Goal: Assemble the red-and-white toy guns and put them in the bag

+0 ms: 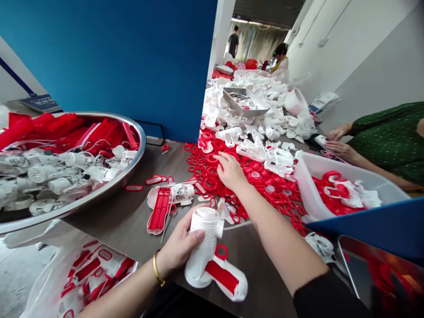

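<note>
My left hand (182, 240) is wrapped around a white hair dryer-shaped plastic body (204, 247), with vent slots on its barrel and a red panel (222, 277) in its handle. A red ring (221, 252) shows beside the handle. Farther out, my right hand (229, 170) reaches over a pile of red plastic rings (212, 183), fingers stretched out and apart. Its fingertips are at a larger red ring (211, 157); whether they touch it I cannot tell. Left of the pile lies an opened body half (160, 207) with a red handle insert, wires and a white motor part.
A big metal bowl (141, 150) of red and white parts stands left. Below it is a plastic bag (43, 282) of parts. White parts (265, 128) heap behind the rings, with a metal tray (245, 110). A translucent bin (304, 190) sits right, near a co-worker's hands (341, 143).
</note>
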A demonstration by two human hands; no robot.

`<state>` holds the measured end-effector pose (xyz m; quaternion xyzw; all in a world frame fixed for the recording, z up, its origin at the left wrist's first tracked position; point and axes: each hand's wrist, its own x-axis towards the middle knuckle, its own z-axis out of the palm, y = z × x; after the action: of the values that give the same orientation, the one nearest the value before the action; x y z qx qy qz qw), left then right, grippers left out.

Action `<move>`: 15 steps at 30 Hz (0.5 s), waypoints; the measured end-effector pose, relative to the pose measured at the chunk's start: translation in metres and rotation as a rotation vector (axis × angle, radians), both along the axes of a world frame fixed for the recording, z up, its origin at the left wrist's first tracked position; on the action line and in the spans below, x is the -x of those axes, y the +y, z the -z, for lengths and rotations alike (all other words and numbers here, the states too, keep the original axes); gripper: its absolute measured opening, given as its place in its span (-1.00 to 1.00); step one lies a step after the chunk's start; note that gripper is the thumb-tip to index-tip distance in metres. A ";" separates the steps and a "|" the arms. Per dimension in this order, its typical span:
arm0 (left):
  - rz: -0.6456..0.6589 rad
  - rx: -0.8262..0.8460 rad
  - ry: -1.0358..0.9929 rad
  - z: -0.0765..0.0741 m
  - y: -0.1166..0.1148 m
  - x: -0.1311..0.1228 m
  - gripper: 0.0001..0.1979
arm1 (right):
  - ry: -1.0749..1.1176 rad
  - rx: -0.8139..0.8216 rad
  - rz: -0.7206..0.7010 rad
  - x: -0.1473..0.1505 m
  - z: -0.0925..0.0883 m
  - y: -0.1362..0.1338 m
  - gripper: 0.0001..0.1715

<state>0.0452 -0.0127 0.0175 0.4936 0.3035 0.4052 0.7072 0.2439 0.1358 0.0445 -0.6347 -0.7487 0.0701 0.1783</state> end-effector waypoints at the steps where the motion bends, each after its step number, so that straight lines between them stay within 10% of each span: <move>1: 0.011 0.009 -0.002 0.000 -0.002 0.002 -0.29 | -0.008 0.016 -0.011 0.007 0.003 0.015 -0.49; 8: 0.004 0.054 0.008 -0.001 -0.006 0.025 -0.21 | -0.001 0.106 0.053 0.013 0.009 0.051 -0.76; 15: 0.001 0.025 0.061 0.007 -0.006 0.039 -0.25 | 0.312 0.000 -0.003 -0.021 -0.009 -0.132 -0.37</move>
<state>0.0062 -0.0183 0.0104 0.4969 0.3297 0.3857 0.7040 0.2653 0.0035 0.0534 -0.6149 -0.7129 0.1681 0.2922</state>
